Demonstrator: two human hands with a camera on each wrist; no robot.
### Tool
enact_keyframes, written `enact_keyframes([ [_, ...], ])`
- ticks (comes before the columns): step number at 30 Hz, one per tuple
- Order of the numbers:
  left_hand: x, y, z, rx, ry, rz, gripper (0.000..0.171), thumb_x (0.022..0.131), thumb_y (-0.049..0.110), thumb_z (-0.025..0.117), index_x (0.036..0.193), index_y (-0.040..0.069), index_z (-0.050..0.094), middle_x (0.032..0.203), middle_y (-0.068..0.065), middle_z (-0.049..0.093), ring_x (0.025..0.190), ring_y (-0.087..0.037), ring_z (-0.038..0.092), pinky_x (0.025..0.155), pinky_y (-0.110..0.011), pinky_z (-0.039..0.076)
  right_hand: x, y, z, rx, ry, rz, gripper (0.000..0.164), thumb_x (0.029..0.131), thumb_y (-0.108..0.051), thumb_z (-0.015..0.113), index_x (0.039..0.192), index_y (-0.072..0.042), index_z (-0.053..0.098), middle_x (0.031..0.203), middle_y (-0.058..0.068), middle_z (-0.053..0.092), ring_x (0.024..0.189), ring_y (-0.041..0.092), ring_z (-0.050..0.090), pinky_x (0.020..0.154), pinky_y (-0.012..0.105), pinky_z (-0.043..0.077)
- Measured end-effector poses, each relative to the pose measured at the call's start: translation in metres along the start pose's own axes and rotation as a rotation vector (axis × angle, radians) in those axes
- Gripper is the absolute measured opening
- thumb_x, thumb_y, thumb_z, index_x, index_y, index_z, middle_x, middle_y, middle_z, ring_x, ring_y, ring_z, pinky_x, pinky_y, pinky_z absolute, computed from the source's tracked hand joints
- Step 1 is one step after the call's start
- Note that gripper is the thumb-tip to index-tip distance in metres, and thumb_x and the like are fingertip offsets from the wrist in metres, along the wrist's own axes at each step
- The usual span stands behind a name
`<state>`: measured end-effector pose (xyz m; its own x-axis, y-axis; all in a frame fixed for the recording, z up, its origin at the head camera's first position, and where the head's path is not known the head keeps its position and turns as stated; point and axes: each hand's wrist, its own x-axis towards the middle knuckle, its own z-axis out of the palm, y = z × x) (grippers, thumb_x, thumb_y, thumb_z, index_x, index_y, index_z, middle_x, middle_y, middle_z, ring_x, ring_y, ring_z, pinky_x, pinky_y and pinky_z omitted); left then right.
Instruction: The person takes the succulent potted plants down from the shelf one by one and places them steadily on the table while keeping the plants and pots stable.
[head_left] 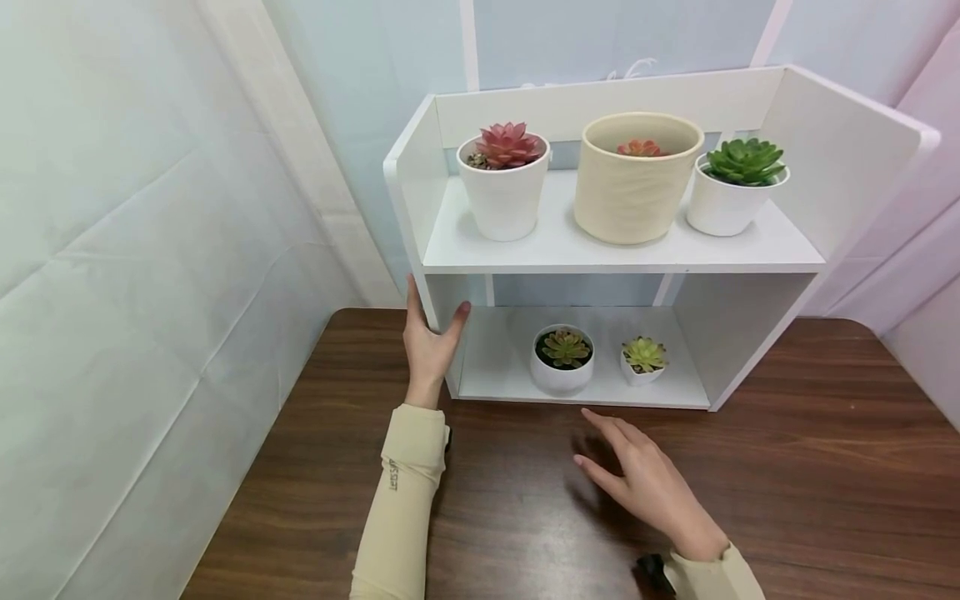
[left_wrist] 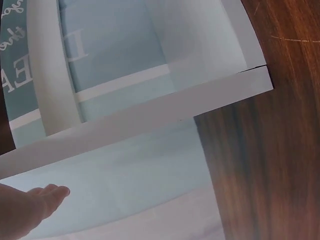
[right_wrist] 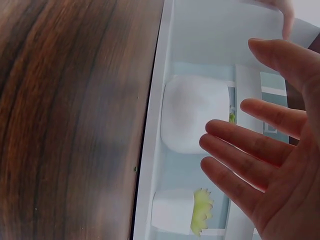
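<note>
My left hand [head_left: 431, 346] is at the left side panel of a white two-tier shelf [head_left: 622, 268], thumb on the inner side and fingers on the outer side, spread fairly straight. In the left wrist view a few fingers [left_wrist: 47, 202] show beside the panel edge; firm contact cannot be told. My right hand [head_left: 648, 479] hovers over the table before the lower tier, fingers extended and holding nothing. Nearest to it are a round white pot with a green succulent [head_left: 562, 358] and a smaller white pot with a yellow-green succulent [head_left: 643, 360], both on the lower board.
On the upper board stand a white pot with a red succulent [head_left: 505, 182], a large cream pot [head_left: 636, 179] with an orange-red plant inside, and a small white pot with a green succulent [head_left: 737, 185]. The shelf rests on a dark wooden table [head_left: 510, 492]. Pale curtains [head_left: 150, 250] hang around.
</note>
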<state>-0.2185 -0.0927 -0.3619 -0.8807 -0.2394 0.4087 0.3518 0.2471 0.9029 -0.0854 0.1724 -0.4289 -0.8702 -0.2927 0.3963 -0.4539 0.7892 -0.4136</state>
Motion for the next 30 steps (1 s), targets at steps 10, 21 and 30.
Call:
enact_keyframes([
  [10, 0.009, -0.028, 0.004, -0.017, -0.027, 0.039, 0.076, 0.089, 0.009, 0.066, 0.152, 0.019, 0.025, 0.142, -0.012, 0.045, 0.130, -0.033, 0.045, 0.102, -0.056, 0.040, 0.000, 0.002, -0.001, 0.012, 0.002, 0.007, 0.059, 0.084, -0.027, 0.075, 0.136, -0.010, 0.053, 0.118, 0.011, 0.063, 0.102, 0.028, 0.064, 0.080, 0.045, 0.054],
  [21, 0.009, -0.032, 0.006, -0.012, -0.043, 0.050, 0.059, 0.093, 0.005, 0.057, 0.146, 0.013, 0.034, 0.137, -0.015, 0.047, 0.131, -0.033, 0.045, 0.104, -0.054, 0.040, 0.002, 0.001, -0.001, 0.011, 0.022, -0.019, 0.059, 0.083, -0.025, 0.076, 0.135, -0.010, 0.053, 0.119, 0.011, 0.063, 0.103, 0.027, 0.064, 0.080, 0.044, 0.054],
  [30, 0.008, -0.029, 0.006, -0.032, -0.059, 0.055, 0.046, 0.094, 0.001, 0.053, 0.139, 0.002, 0.041, 0.135, -0.022, 0.050, 0.129, -0.038, 0.046, 0.105, -0.055, 0.038, 0.006, -0.003, -0.006, -0.002, 0.036, -0.038, 0.060, 0.082, -0.027, 0.076, 0.135, -0.011, 0.054, 0.120, 0.009, 0.063, 0.105, 0.028, 0.063, 0.081, 0.046, 0.053],
])
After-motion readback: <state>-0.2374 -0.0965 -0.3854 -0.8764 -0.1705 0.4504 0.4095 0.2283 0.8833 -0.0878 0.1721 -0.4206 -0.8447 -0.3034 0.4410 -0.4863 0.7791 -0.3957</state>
